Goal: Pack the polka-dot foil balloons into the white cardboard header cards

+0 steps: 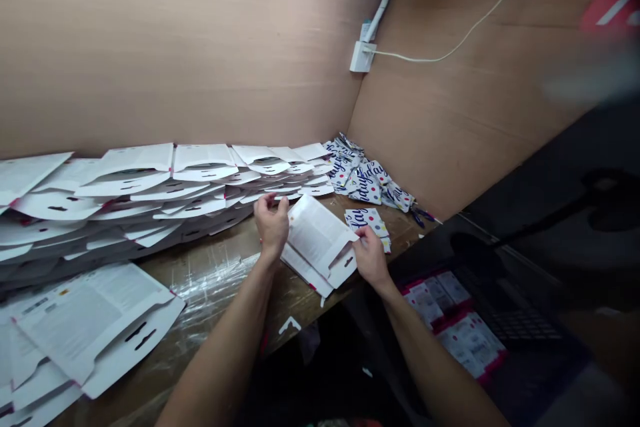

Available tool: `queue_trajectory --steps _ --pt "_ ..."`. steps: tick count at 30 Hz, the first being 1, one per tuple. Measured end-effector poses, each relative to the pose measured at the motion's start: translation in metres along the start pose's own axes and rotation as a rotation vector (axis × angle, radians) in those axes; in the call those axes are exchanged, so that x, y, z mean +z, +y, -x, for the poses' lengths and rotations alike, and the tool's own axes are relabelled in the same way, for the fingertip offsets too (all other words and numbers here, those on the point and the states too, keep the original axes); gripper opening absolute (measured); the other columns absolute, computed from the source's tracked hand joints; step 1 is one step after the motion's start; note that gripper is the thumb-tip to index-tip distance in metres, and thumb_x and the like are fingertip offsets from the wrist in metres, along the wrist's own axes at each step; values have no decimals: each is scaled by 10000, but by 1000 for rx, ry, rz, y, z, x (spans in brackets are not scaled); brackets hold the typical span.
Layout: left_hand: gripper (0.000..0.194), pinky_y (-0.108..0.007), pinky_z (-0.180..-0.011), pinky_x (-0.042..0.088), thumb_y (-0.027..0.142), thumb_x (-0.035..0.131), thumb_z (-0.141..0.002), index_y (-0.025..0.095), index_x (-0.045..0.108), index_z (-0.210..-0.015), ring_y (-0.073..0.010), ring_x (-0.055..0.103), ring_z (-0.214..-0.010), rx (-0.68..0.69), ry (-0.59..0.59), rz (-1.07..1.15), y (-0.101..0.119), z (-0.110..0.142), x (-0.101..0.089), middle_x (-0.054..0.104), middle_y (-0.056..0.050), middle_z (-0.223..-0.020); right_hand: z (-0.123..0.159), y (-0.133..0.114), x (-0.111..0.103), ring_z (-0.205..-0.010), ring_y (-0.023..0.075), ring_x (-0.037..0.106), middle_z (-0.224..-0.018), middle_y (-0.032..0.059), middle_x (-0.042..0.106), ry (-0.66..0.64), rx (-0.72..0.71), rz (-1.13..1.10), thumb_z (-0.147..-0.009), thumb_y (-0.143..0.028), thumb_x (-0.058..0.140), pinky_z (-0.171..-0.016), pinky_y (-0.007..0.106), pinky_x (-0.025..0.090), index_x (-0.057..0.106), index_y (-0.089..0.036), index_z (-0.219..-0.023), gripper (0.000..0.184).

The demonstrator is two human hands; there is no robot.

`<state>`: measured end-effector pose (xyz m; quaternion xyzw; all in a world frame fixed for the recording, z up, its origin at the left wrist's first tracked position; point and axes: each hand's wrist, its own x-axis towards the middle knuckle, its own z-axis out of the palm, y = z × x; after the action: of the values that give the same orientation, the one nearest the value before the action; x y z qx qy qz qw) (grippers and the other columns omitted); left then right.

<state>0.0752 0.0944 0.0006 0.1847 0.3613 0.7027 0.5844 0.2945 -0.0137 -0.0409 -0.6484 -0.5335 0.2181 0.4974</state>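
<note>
Near the middle of the table, a white cardboard packet with fine print and a hanging slot in its flap lies tilted over another white packet. My right hand grips its right corner, thumb and fingers closed on the card by the flap. At the packet's left edge is my left hand, its fingers curled in; what they hold, if anything, is hidden. Just beyond my right hand lie small sachets with coloured dots and blue lettering.
White packets are stacked along the back wall, with more at front left. A pile of dotted sachets fills the corner beside dark-handled scissors. Below right stands a dark crate holding pink-edged packs. Card scrap lies at the table edge.
</note>
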Motion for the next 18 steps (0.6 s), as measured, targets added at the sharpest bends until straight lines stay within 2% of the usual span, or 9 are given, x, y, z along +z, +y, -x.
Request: queue_trajectory --steps 2,3,4,7,10,12,14,16,18 --pt "539 -202 -1001 450 124 931 -659 266 688 -1118 -175 602 -1233 102 -3 -55 -1 6 2 662 -21 -1252 -4 -4 1 -600 190 547 -681 -29 591 78 182 -261 -860 -366 604 -562 290 427 525 -246 -896 148" --pt "586 -245 -1045 456 162 942 -659 265 673 -1169 -209 596 -1276 79 -54 -57 -2 10 3 661 -42 -1285 -5 -7 3 -561 182 532 -649 -41 577 89 267 -384 -829 -374 622 -521 278 410 511 -250 -893 179" --pt "606 -301 -1077 467 233 946 -677 250 660 -1211 -250 601 -1295 -5 -142 -38 -4 16 4 672 -68 -1290 -5 -11 6 -528 174 518 -622 -52 562 86 338 -492 -801 -380 638 -491 268 397 497 -254 -886 207" --pt "684 -480 -1108 498 556 868 -757 171 655 -1281 -379 628 -1293 -437 -492 111 -11 37 6 719 -156 -1251 4 -23 21 -474 138 465 -579 -84 510 68 445 -713 -728 -365 677 -448 238 364 471 -257 -841 258" --pt "814 -594 -1091 513 727 751 -792 156 637 -1360 -445 639 -1287 -612 -614 221 -15 51 6 738 -192 -1249 14 -29 34 -474 117 437 -579 -96 490 33 443 -781 -745 -382 683 -448 217 341 474 -253 -820 258" --pt "837 -610 -1076 526 750 705 -817 178 604 -1420 -438 658 -1270 -610 -578 265 -14 52 6 747 -185 -1247 11 -25 30 -508 130 480 -608 -76 536 -100 374 -689 -791 -450 691 -474 226 371 517 -245 -844 274" --pt "863 -611 -1053 545 785 668 -827 192 583 -1448 -427 679 -1244 -597 -521 291 -11 48 7 755 -180 -1235 -6 -15 12 -614 171 575 -688 -26 618 -180 263 -447 -808 -532 715 -547 259 446 578 -233 -882 337" --pt "892 -619 -1024 561 837 640 -816 212 581 -1449 -423 695 -1217 -598 -477 302 -7 42 8 762 -172 -1217 -35 0 -14 -845 242 662 -861 62 698 -65 195 -116 -770 -578 772 -701 323 523 618 -221 -906 412" --pt "913 -632 -994 572 877 623 -799 224 590 -1437 -428 705 -1194 -612 -444 295 -3 37 9 768 -171 -1199 -70 14 -39 -1085 321 643 -1032 152 712 127 221 150 -685 -575 852 -869 406 528 620 -211 -873 471"
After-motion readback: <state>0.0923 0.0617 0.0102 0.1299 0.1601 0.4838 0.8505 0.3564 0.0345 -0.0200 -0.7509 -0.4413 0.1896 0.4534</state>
